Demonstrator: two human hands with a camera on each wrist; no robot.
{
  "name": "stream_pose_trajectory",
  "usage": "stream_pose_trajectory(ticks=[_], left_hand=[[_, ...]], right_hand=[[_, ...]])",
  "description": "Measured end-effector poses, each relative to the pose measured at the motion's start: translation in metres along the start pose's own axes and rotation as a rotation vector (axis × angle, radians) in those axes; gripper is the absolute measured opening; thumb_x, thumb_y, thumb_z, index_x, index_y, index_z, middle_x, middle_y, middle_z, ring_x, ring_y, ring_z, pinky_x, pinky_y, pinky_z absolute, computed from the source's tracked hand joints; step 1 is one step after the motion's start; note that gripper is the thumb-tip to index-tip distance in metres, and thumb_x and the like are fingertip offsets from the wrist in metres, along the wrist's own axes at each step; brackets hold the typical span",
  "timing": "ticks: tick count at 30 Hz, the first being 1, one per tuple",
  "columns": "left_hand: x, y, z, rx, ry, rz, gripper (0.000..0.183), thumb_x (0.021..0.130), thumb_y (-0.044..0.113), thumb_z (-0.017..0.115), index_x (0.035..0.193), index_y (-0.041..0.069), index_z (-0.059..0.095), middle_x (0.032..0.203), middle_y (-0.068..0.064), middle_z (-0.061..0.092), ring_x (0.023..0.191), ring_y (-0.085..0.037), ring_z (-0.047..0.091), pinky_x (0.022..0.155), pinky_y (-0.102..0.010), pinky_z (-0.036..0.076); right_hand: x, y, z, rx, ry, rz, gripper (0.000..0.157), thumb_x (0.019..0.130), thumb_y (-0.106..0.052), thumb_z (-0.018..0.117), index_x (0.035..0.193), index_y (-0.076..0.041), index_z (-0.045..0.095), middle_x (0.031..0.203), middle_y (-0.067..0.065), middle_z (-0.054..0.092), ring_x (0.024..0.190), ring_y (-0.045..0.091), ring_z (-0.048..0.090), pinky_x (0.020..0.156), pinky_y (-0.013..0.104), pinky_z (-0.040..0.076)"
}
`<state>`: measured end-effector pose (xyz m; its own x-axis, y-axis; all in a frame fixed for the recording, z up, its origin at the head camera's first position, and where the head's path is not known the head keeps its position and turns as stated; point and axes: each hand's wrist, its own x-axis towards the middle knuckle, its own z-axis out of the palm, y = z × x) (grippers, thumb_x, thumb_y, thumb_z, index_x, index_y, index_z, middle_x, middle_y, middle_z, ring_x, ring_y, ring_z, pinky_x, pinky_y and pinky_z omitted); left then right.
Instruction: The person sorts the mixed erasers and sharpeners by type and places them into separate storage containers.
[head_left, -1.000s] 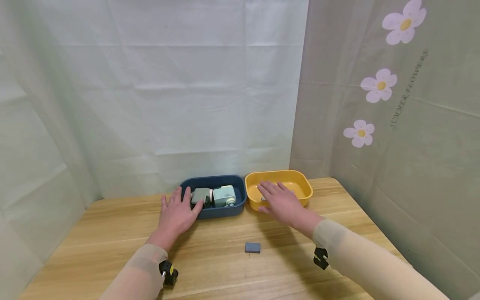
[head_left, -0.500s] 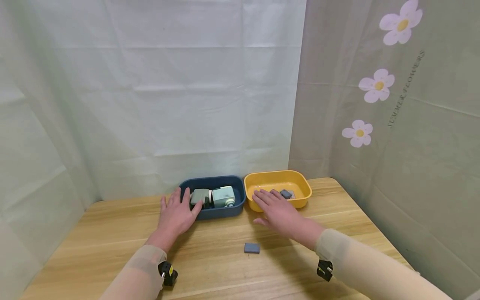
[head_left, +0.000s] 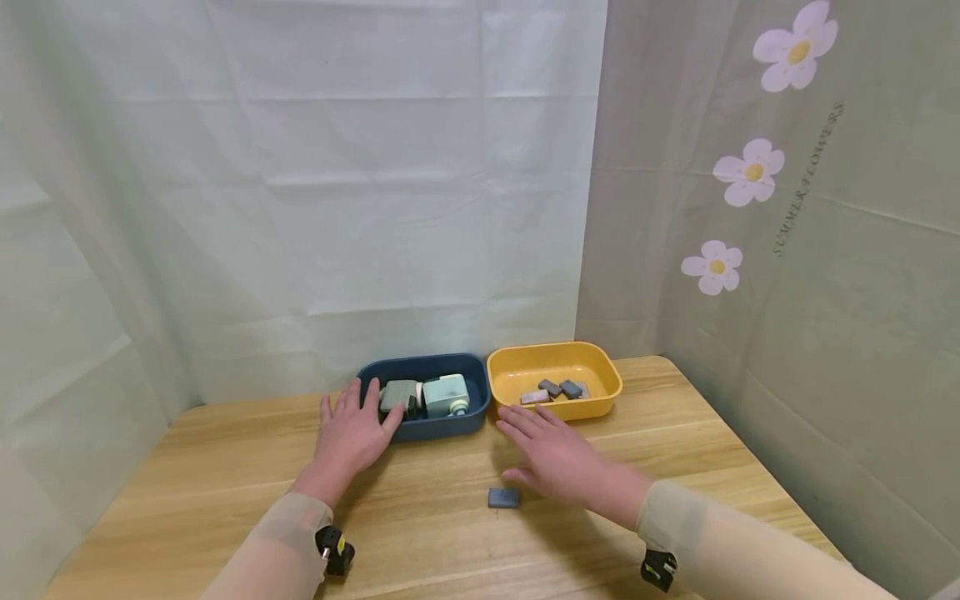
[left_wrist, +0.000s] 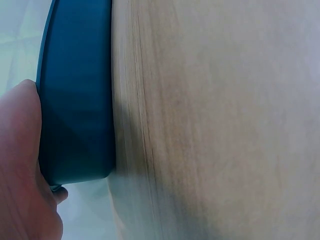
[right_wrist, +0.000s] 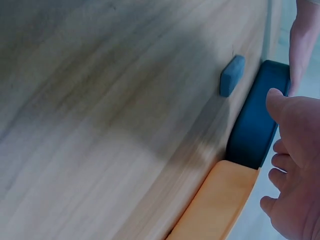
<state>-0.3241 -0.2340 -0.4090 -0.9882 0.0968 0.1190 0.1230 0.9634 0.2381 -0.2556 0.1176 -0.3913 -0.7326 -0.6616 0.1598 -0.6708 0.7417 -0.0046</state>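
Note:
In the head view, my left hand (head_left: 351,433) rests with spread fingers at the left end of a dark blue bin (head_left: 438,428). Inside that bin lie a grey-green squarish container (head_left: 400,394) and a pale blue one (head_left: 446,395) with a cap-like end. My right hand (head_left: 558,458) holds nothing. It hovers over the table, fingers extended, just in front of a yellow bin (head_left: 592,407). Left of its thumb lies a small blue-grey rectangular block (head_left: 503,498), apart from the hand. In the right wrist view, the block (right_wrist: 232,76) lies near the blue bin.
Several small grey blocks (head_left: 550,388), one of them paler, lie in the yellow bin. Both bins stand side by side at the back of the wooden table (head_left: 225,467), against a pale cloth (head_left: 375,208). A flowered cloth (head_left: 787,333) hangs at the right.
My right hand has drawn back from over the yellow bin toward the loose block, uncovering the small blocks inside. The left hand stays at the blue bin.

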Motion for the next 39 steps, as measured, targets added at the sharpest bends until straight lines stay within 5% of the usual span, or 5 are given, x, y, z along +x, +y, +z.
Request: stream_pose_trajectory(ticks=[16, 39], left_hand=[[-0.001, 0.002, -0.001, -0.011, 0.003, 0.001, 0.090, 0.114, 0.064, 0.042, 0.173, -0.002, 0.027, 0.175, -0.037, 0.019, 0.161, -0.057, 0.021, 0.128, -0.075, -0.001], [-0.001, 0.000, 0.000, -0.007, 0.000, 0.003, 0.091, 0.114, 0.064, 0.041, 0.173, -0.002, 0.026, 0.176, -0.037, 0.019, 0.161, -0.057, 0.021, 0.128, -0.075, -0.001]], right_hand=[[-0.013, -0.015, 0.005, 0.014, -0.052, -0.034, 0.065, 0.108, -0.049, 0.071, 0.154, -0.005, 0.061, 0.170, 0.015, 0.047, 0.159, 0.031, 0.044, 0.128, 0.055, 0.034], [-0.023, -0.027, 0.013, 0.030, -0.111, -0.052, 0.063, 0.110, -0.047, 0.069, 0.158, -0.008, 0.058, 0.172, 0.010, 0.046, 0.160, 0.026, 0.042, 0.129, 0.053, 0.034]])
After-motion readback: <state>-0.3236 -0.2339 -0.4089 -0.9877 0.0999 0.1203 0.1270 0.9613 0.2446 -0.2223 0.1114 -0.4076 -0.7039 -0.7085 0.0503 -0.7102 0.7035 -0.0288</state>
